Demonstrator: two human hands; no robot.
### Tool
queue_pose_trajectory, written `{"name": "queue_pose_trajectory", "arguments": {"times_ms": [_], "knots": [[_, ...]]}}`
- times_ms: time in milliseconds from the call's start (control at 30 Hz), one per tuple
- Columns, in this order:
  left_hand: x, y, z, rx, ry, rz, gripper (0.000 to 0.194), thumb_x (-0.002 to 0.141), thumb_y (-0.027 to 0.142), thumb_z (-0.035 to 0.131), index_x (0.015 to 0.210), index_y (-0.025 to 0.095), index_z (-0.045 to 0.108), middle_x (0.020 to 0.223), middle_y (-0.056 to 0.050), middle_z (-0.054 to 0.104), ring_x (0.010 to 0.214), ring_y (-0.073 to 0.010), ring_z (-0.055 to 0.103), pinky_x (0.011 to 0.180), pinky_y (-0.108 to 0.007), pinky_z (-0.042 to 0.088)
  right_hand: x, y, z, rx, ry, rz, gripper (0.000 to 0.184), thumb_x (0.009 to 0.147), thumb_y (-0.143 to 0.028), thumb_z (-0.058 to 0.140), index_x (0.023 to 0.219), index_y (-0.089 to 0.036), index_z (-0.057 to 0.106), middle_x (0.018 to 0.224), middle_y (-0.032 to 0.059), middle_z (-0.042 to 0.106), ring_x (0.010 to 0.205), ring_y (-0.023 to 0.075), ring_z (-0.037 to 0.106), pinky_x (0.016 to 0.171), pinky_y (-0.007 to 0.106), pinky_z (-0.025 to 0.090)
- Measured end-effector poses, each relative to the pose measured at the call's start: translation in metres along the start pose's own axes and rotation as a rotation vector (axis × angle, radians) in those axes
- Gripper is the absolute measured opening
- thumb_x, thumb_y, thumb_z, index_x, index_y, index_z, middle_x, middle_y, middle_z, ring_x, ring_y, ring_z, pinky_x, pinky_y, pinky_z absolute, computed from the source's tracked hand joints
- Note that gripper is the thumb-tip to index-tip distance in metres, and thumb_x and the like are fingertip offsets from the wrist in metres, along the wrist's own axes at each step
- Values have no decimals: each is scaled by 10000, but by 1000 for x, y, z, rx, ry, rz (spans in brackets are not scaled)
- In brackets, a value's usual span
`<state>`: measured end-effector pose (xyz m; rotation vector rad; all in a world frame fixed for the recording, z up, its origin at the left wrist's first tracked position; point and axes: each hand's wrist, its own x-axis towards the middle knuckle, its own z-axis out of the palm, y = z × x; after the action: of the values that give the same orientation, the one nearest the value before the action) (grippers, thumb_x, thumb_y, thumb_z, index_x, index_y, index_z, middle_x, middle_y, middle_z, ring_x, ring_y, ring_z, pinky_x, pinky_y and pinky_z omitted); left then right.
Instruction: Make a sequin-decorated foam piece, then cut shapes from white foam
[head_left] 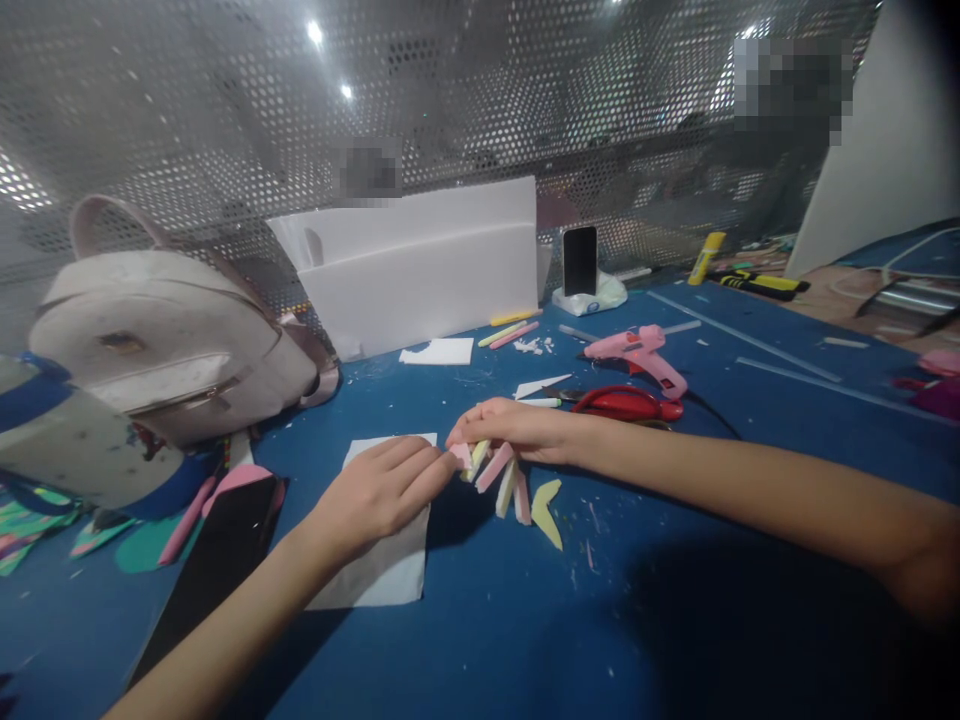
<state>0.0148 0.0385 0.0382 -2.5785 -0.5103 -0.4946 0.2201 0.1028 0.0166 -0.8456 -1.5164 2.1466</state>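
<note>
A row of pink and yellow foam strips [495, 468] hangs from my hands above the blue table. At its left end, the fingertips of my left hand [390, 485] pinch a pink piece. My right hand [514, 430] is closed on the strips from above, its fingertips meeting those of the left. Part of the row is hidden behind the fingers, and I cannot tell how the strips are joined. Just right of the strips lies a yellow bent foam piece [547, 512]. Under my left hand is a white sheet [386, 575].
Beyond my right arm are a pink glue gun [637, 355], red-handled scissors [626, 402] and clear sticks [787, 350]. White boards [427, 285] and a propped phone [580, 260] stand at the back. On the left are a pale backpack [187, 320] and a black phone-like slab [210, 570].
</note>
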Motion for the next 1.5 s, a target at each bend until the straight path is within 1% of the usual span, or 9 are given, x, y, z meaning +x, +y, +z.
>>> {"name": "queue_pose_trajectory", "arguments": {"times_ms": [167, 400, 500, 633, 800, 1000, 1233, 1500], "knots": [[-1, -1, -1, -8, 3, 7, 186, 954, 56, 388, 1031, 58, 558, 805, -103, 656, 755, -220, 610, 634, -333, 509, 0, 0, 0, 7, 11, -8, 182, 729, -270, 715, 789, -108, 659, 676, 18, 623, 553, 70, 569, 498, 155, 461], [1, -4, -6, -80, 16, -56, 161, 945, 41, 408, 1030, 73, 541, 780, -88, 633, 725, -196, 570, 617, -315, 481, -1, -1, 1, 15, 45, -7, 175, 708, -254, 728, 779, -110, 658, 671, 20, 628, 554, 75, 578, 492, 158, 473], [0, -5, -7, -86, -5, -56, 171, 953, 48, 396, 1037, 78, 543, 789, -85, 629, 718, -188, 558, 606, -305, 472, -1, -1, 0, 12, 46, -7, 168, 722, -258, 719, 787, -114, 660, 677, 20, 632, 561, 76, 586, 489, 154, 470], [-3, -7, -7, -99, -30, -61, 180, 966, 72, 387, 1035, 96, 551, 832, -90, 641, 748, -190, 575, 621, -303, 481, 0, -1, 0, 8, 49, -9, 157, 727, -253, 714, 781, -117, 656, 666, 11, 624, 548, 69, 575, 487, 151, 463], [-6, -9, -4, -127, -38, -100, 196, 986, 121, 369, 1013, 126, 564, 895, -100, 656, 812, -202, 611, 648, -309, 500, -1, -2, 0, 4, 54, 1, 156, 734, -249, 707, 803, -120, 653, 661, 0, 613, 530, 70, 567, 480, 162, 469], [-8, -10, -2, -156, -36, -104, 216, 990, 121, 364, 1044, 104, 573, 951, -127, 665, 860, -213, 621, 678, -328, 517, -1, -2, 1, -7, 63, -1, 132, 761, -235, 686, 785, -114, 638, 648, -2, 597, 515, 57, 548, 468, 147, 457], [-11, -10, -2, -163, -26, -115, 208, 979, 103, 383, 1054, 92, 578, 973, -134, 667, 884, -219, 630, 695, -340, 527, -1, -2, 2, -9, 57, 1, 199, 728, -286, 727, 783, -119, 635, 650, 0, 609, 530, 61, 553, 477, 146, 465], [-11, -10, 0, -170, -43, -111, 227, 981, 107, 372, 1069, 97, 581, 985, -146, 668, 889, -218, 630, 701, -344, 537, -2, -2, 2, -5, 46, -4, 145, 745, -249, 707, 782, -123, 646, 681, 20, 630, 557, 74, 580, 492, 152, 485]]}}
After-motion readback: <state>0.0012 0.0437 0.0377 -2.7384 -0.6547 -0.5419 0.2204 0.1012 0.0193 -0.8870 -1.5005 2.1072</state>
